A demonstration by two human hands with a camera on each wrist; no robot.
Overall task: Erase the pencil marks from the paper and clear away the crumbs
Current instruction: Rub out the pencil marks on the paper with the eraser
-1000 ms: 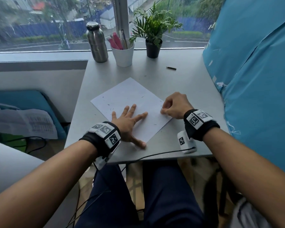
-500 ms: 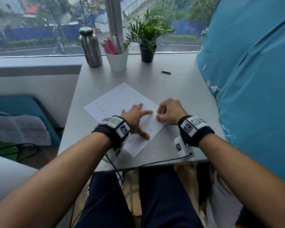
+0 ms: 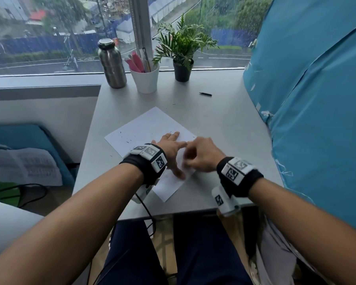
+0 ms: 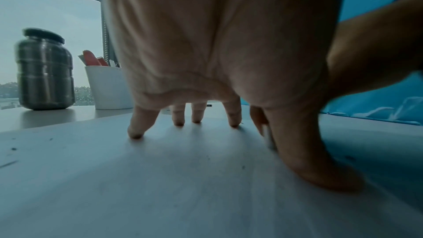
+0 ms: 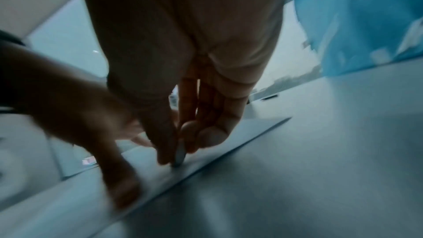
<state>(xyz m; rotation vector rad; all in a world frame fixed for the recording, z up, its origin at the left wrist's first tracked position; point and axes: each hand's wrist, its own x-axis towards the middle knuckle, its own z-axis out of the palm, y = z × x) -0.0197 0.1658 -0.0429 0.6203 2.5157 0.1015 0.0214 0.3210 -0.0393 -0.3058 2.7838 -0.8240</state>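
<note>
A white sheet of paper (image 3: 148,128) lies slantwise on the grey table (image 3: 224,124), with dark crumbs (image 3: 130,139) scattered over its left part. My left hand (image 3: 171,149) lies spread on the sheet, and its fingertips (image 4: 135,133) press the paper (image 4: 160,178) down. My right hand (image 3: 201,157) is curled and blurred just right of the left thumb. In the right wrist view its thumb and fingers pinch a small pale eraser (image 5: 179,153), whose tip touches the paper (image 5: 206,153) near its right edge.
At the back by the window stand a steel bottle (image 3: 111,64), a white cup of pens (image 3: 145,79) and a potted plant (image 3: 182,58). A short dark pencil (image 3: 205,94) lies at the back right. Blue sheeting (image 3: 317,99) walls the right side.
My right hand has slid left across the sheet, close to the left thumb, and is now blurred with motion. The left hand stays pressed flat on the paper.
</note>
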